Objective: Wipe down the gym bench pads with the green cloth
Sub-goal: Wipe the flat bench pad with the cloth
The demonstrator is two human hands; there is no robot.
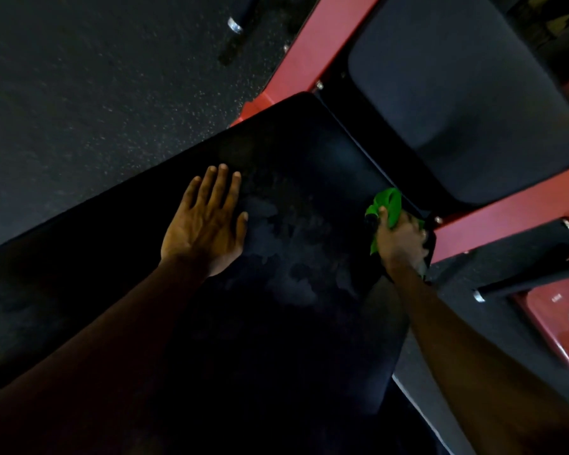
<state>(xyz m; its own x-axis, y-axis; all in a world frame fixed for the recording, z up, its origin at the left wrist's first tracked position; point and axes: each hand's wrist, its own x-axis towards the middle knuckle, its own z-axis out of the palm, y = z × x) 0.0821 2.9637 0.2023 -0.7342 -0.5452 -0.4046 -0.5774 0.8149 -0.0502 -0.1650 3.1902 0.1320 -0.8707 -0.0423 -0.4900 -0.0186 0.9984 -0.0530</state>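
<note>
I see the cloth (386,203) as a bright green, crumpled wad at the far right corner of the long pad (309,152), just beside the gap to the seat pad (457,93). Pale smeary patches mark the dark pad surface between my two hands. The pad's left edge drops to speckled floor (79,93), its right edge meets the red frame (493,221), and the middle of the pad lies open. My right hand (399,241) has its fingers clamped on the cloth, which sticks out past the knuckles toward the far edge. My left hand (204,224) lies flat on the pad near the left edge, fingers straight and slightly apart.
</note>
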